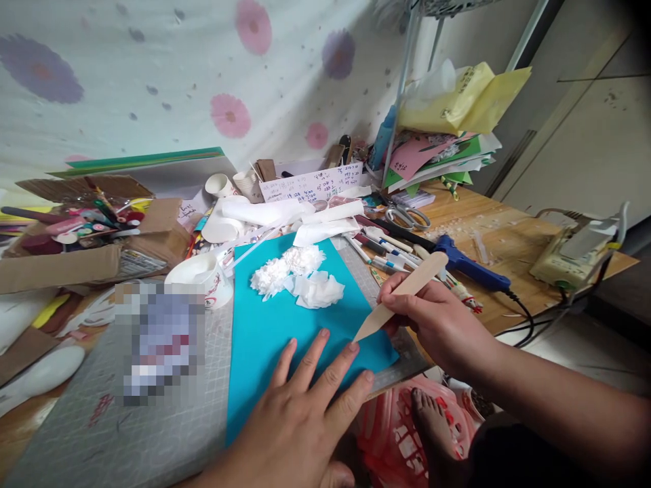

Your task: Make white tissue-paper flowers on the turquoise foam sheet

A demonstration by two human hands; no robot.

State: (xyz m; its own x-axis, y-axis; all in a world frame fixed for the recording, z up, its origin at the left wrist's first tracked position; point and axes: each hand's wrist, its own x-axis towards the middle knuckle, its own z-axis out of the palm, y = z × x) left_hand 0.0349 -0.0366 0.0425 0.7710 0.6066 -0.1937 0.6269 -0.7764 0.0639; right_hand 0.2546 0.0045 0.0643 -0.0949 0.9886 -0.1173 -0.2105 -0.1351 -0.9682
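A bright blue sheet of paper (254, 352) lies on the grey cutting mat (173, 434). My left hand (305, 407) rests flat on its lower part, fingers spread. In my right hand (437, 325) is a flat wooden craft stick (414, 285), rounded at the upper end and pointed at the lower. Its tip is close to my left index fingertip, over the blue paper; I cannot tell whether it touches. On the sheet's upper half sit crumpled white tissue clumps (320, 290), two fluffy and one looser.
A blue glue gun (472, 264), scissors (407, 217) and several pens (386, 251) lie to the right. Paper cups (218, 184) and white rolls stand behind. At left are a cardboard box of supplies (61, 264) and a blurred-out object (163, 346). A power strip (574, 251) sits far right.
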